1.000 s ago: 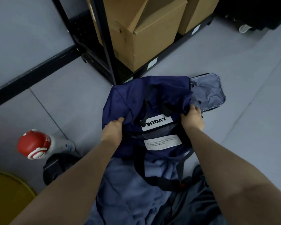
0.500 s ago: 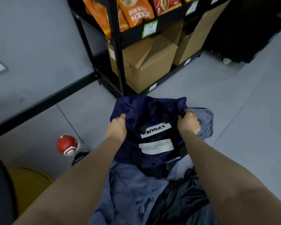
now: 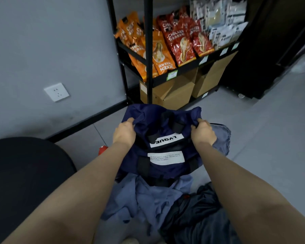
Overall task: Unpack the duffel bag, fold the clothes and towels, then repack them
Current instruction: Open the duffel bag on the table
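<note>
I have my left hand (image 3: pixel 124 132) and right hand (image 3: pixel 203 133) bunched on the limp duffel bag (image 3: pixel 163 155), upended over clothes (image 3: pixel 148 196) on the floor; soft fabric, best gripped by corners.

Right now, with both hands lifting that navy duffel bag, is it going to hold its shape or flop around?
Likely floppy: the navy duffel bag bunches and creases where the left hand and right hand grip it. Probably light, since it sags, looking nearly empty, above the clothes on the floor.
</note>
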{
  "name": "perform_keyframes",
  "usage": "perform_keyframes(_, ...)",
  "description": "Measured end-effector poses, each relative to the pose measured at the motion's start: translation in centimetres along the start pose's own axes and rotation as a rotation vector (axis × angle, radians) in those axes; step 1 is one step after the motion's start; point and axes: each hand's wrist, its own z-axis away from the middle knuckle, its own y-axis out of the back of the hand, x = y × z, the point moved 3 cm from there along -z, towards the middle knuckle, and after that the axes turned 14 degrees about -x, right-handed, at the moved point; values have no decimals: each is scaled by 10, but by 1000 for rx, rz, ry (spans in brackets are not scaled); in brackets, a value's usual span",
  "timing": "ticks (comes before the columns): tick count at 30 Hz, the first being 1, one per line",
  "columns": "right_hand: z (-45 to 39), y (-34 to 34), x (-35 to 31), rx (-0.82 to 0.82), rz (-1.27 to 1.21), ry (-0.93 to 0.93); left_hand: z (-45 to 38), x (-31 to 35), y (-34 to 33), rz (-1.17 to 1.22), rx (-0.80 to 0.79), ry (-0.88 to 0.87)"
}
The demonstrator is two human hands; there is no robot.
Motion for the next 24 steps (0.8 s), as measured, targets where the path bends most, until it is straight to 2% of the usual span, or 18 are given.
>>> perform_keyframes(10, 94, 42, -78, -7, 18, 163, 117, -14, 91, 20, 142, 123)
perform_keyframes(24, 233, 12, -199, -103, 58, 497, 288, -95, 170, -12, 331, 406)
